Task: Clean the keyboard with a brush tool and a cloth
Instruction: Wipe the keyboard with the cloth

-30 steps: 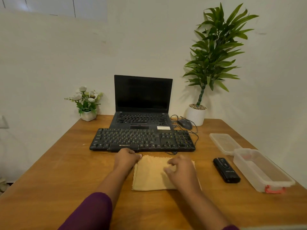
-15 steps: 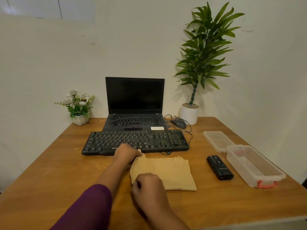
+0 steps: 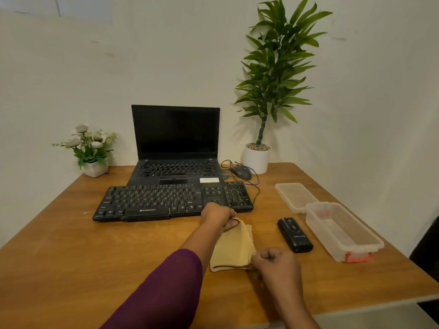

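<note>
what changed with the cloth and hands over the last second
The cloth went from lying flat and wide to folded narrower. The left hand now pinches its far end, the right hand its near corner. The keyboard and black device stayed put.

A wooden tabletop (image 3: 71, 245) carries a black keyboard (image 3: 166, 201), open laptop (image 3: 175, 162), mouse (image 3: 241, 172), two potted plants (image 3: 256, 159) (image 3: 95, 167), clear container (image 3: 342, 231), its lid (image 3: 294, 195), a black device (image 3: 294, 235) and tan cloth (image 3: 234, 252).
</note>
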